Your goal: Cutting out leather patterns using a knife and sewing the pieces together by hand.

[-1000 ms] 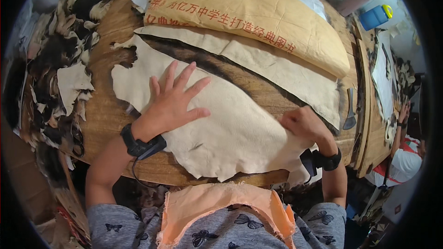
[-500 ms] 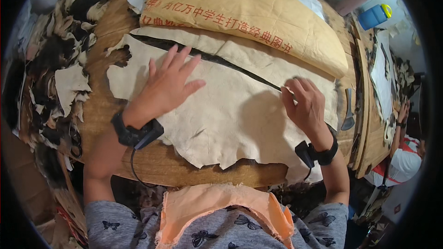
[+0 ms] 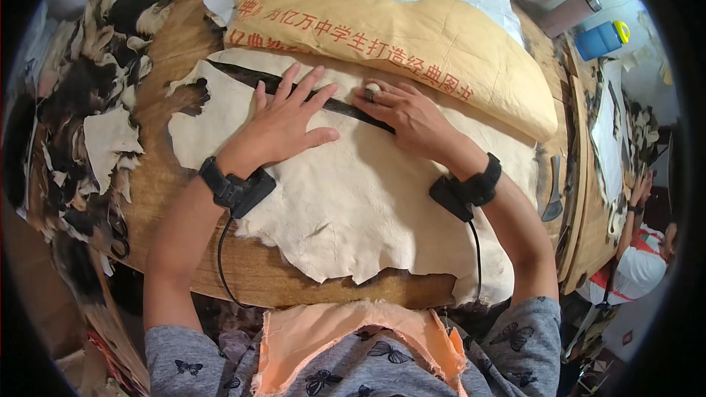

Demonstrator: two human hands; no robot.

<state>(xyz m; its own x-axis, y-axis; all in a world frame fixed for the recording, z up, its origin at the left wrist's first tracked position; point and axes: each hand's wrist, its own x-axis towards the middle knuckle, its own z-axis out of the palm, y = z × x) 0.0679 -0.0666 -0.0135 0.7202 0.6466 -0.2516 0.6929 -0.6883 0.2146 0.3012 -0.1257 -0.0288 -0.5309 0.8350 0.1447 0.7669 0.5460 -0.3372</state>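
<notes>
A large cream hide (image 3: 368, 198) lies spread on the wooden table, with a long dark strip (image 3: 250, 76) showing between its near part and its far part. My left hand (image 3: 283, 121) rests flat on the near part, fingers spread, their tips reaching over the strip. To its right, my right hand (image 3: 412, 119) lies across the strip, fingers stretched leftward and fairly close together. At its fingers sits a small pale round piece with a dark band (image 3: 372, 91), perhaps a ring; I cannot tell for certain. The right fingertips are partly hidden.
A rolled yellow-brown paper sack (image 3: 368, 37) with red print covers the far edge. Dark furry scraps (image 3: 81, 132) heap at the left. A flat-bladed tool (image 3: 553, 187) lies at the right; a pink flask (image 3: 571, 12) and blue bottle (image 3: 599, 39) stand behind. Another person (image 3: 643, 265) works far right.
My right hand has moved left along the dark strip, close to my left hand, and its fingers have straightened. My left hand has shifted slightly right, still spread.
</notes>
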